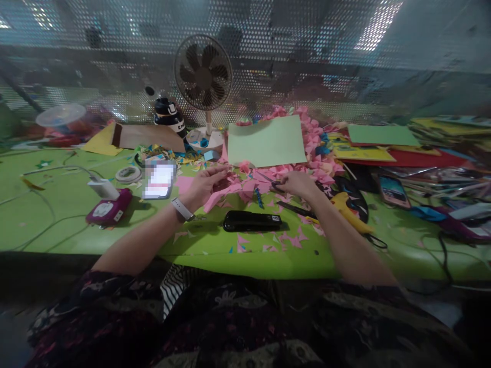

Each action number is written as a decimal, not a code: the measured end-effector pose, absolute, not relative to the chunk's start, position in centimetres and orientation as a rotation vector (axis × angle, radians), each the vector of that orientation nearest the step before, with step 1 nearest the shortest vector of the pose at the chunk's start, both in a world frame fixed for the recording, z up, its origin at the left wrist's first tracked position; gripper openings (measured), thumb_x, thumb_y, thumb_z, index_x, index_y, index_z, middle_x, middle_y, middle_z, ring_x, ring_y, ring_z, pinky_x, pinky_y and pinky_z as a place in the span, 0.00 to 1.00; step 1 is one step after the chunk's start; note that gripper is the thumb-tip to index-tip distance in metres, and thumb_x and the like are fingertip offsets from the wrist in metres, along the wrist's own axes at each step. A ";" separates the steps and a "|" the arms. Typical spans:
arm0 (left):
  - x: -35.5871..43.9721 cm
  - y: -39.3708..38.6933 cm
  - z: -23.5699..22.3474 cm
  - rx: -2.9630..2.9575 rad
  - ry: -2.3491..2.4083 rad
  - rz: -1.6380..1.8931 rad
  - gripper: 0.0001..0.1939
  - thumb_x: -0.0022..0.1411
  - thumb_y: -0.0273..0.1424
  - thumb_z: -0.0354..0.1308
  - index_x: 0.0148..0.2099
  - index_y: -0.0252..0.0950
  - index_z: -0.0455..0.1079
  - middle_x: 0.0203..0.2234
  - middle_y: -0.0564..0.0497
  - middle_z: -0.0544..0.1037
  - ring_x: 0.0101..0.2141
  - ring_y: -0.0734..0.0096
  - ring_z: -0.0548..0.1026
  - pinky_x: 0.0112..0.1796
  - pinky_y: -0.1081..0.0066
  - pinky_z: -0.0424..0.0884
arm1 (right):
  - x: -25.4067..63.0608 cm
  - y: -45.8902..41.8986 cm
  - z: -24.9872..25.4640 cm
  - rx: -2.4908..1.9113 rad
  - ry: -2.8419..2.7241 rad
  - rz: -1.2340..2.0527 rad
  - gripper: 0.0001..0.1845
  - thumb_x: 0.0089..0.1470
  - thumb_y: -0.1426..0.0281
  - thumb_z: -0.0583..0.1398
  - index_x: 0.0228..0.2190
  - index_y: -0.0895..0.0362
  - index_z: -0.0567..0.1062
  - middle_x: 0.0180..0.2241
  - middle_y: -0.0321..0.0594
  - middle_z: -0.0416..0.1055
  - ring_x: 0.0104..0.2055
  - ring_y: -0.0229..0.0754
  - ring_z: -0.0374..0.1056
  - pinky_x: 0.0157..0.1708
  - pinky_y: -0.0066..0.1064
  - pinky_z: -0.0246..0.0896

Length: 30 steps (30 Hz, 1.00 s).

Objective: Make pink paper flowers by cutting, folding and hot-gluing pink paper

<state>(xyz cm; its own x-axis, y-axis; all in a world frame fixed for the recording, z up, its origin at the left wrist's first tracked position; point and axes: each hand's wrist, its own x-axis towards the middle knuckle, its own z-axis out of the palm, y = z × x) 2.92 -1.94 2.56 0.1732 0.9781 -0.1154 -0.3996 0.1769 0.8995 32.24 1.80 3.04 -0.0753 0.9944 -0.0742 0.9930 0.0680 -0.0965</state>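
Observation:
Pinched in my left hand (204, 185) is a cut piece of pink paper (230, 182), its lower end pointing down and left. My right hand (297, 184) is closed on a pair of scissors (270, 181); the blades point left, toward the paper. Around and behind both hands lie many pink paper petals and scraps (312, 138). A light green sheet (266, 141) rests on the pile just beyond my hands. Closer to me, a black stapler (252, 221) lies on the green table, with small pink offcuts (295, 239) near it.
A phone (159, 180), tape roll (128, 174) and purple power adapter (110, 207) with cables lie left. At the back stand a fan (203, 74) and black bottle (169, 116). On the right are a yellow glue gun (351, 213), another phone (394, 191) and coloured sheets (383, 135).

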 end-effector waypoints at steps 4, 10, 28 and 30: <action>3.2 -2.1 2.4 0.863 0.838 1.179 0.07 0.57 0.24 0.67 0.40 0.33 0.79 0.32 0.49 0.83 0.30 0.75 0.79 0.37 0.72 0.76 | 32.3 1.4 4.0 -2.089 -2.280 0.384 0.12 0.52 0.62 0.64 0.26 0.58 0.79 0.22 0.40 0.76 0.27 0.42 0.72 0.27 0.29 0.56; 3.9 -2.7 2.3 0.919 0.791 1.231 0.11 0.53 0.29 0.70 0.41 0.35 0.79 0.33 0.50 0.83 0.30 0.75 0.79 0.39 0.71 0.76 | 28.6 -1.7 5.0 -1.511 -2.067 0.498 0.14 0.58 0.62 0.60 0.35 0.59 0.79 0.32 0.44 0.79 0.30 0.40 0.71 0.31 0.30 0.63; 4.9 -4.1 2.4 1.054 0.759 1.135 0.20 0.57 0.47 0.65 0.41 0.36 0.78 0.37 0.46 0.83 0.41 0.63 0.81 0.44 0.64 0.75 | 24.8 -4.5 4.2 -1.023 -1.898 0.996 0.26 0.56 0.45 0.59 0.28 0.57 0.71 0.27 0.40 0.76 0.23 0.36 0.71 0.25 0.28 0.67; 4.8 -4.0 2.2 1.060 0.738 1.144 0.18 0.56 0.45 0.67 0.41 0.36 0.78 0.38 0.46 0.83 0.41 0.63 0.81 0.44 0.64 0.75 | 24.8 -4.5 4.2 -1.036 -1.884 1.013 0.28 0.54 0.43 0.59 0.28 0.57 0.70 0.27 0.40 0.76 0.22 0.35 0.71 0.24 0.27 0.66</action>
<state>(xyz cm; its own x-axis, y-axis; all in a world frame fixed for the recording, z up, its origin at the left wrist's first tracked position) 4.79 -4.03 2.21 0.2815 0.9584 0.0475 -0.3520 0.0571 0.9343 24.79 -4.49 4.21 -0.3945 0.8898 0.2293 0.2995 0.3604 -0.8834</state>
